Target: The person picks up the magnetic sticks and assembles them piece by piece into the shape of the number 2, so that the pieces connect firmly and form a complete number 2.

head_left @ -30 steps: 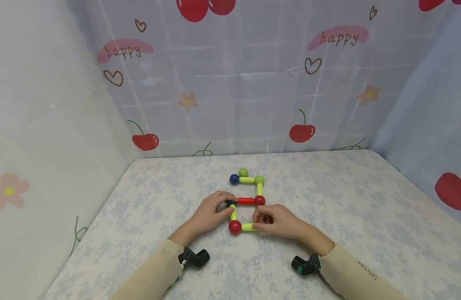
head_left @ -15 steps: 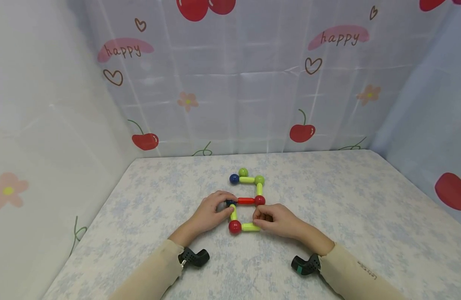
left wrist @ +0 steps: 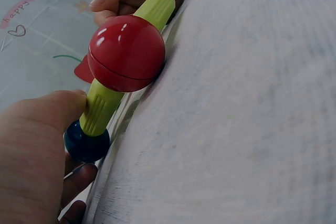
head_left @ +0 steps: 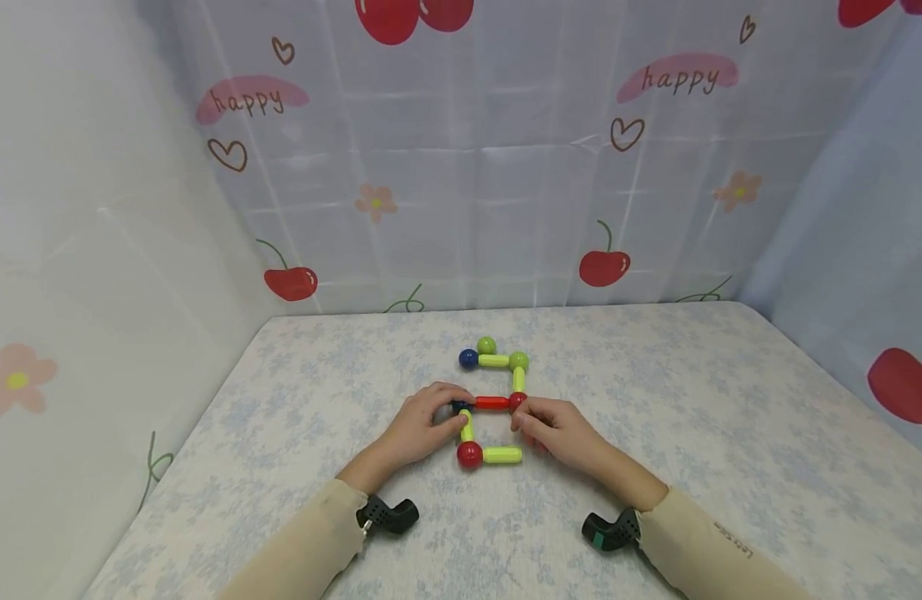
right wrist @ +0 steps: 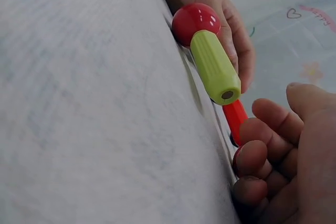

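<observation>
A figure of magnetic rods and balls lies flat on the table. My left hand (head_left: 423, 423) holds its dark blue ball (left wrist: 86, 142), with the thumb against a yellow-green rod (left wrist: 100, 109). That rod leads to the near red ball (head_left: 470, 455), from which another yellow-green rod (head_left: 503, 455) points right, its metal-tipped end bare. A red rod (head_left: 493, 402) runs from the dark blue ball to the far red ball (head_left: 517, 401). My right hand (head_left: 557, 429) is beside the far red ball, partly covering it. Its fingers are loosely curled, thumb apart, and no held piece shows between them.
Farther back, a yellow-green rod (head_left: 518, 380) joins the far red ball to a green ball (head_left: 518, 361). From there a yellow-green rod (head_left: 494, 361) reaches a blue ball (head_left: 468, 359). Another green ball (head_left: 487, 345) sits just behind. A printed curtain (head_left: 461, 225) closes off the back.
My right hand has moved off the near yellow-green rod, away and slightly right, to the far red ball. The rod's right end is now uncovered. My left hand has stayed put.
</observation>
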`<state>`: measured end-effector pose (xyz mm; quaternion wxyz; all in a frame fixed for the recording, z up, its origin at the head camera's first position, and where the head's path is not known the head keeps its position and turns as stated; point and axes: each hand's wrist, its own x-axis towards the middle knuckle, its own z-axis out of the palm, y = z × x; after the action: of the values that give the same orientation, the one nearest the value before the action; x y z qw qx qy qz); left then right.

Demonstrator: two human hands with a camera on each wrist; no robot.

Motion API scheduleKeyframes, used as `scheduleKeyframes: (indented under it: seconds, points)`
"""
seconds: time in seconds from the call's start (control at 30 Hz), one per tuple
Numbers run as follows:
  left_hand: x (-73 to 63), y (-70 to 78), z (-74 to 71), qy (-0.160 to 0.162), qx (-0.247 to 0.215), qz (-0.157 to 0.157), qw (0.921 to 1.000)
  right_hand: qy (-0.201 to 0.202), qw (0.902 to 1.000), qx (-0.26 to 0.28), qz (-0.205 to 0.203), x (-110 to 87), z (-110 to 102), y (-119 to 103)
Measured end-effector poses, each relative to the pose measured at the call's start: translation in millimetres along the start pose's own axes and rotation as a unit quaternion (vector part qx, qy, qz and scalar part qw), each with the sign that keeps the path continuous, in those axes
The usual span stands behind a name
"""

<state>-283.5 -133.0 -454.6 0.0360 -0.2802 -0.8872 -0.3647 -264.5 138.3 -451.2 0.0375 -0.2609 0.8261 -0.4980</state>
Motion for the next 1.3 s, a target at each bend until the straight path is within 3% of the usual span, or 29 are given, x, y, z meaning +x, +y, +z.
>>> scheduleKeyframes:
  seconds: [0.2, 0.37, 0.53, 0.67, 0.8, 1.03, 1.3]
  points:
    - [-1.9, -2.8, 1.2, -0.003, -0.003, 0.001, 1.0, 0.069, 0.9974, -0.001, 0.022, 5.0, -0.5, -6.7]
    - [-3.6, -5.6, 2.4, -0.002, -0.004, -0.001, 1.0, 0.105, 0.9903, -0.077, 0.048, 24.3, -1.5, -14.2]
    - [-4.1, -6.0, 3.5, -0.002, -0.012, -0.001, 0.9999, 0.128, 0.9726, -0.184, 0.063, 57.1, -1.2, -15.0]
    - [-3.7, -5.7, 4.3, -0.007, -0.016, 0.005, 0.9998, 0.147, 0.9586, -0.23, 0.082, 82.0, 0.5, -11.6]
    - [-3.3, -5.5, 3.2, -0.004, -0.015, 0.006, 0.9999, 0.141, 0.9548, -0.238, 0.109, 103.0, 2.2, -8.4]
    - [-2.1, -6.0, 0.0, 0.001, -0.001, 0.008, 1.0, 0.088, 0.9512, -0.259, 0.143, 123.6, 0.6, -2.1]
    - [0.9, -5.1, -0.4, 0.001, 0.001, 0.008, 1.0, 0.075, 0.9612, -0.217, 0.153, 127.3, -2.9, 2.9]
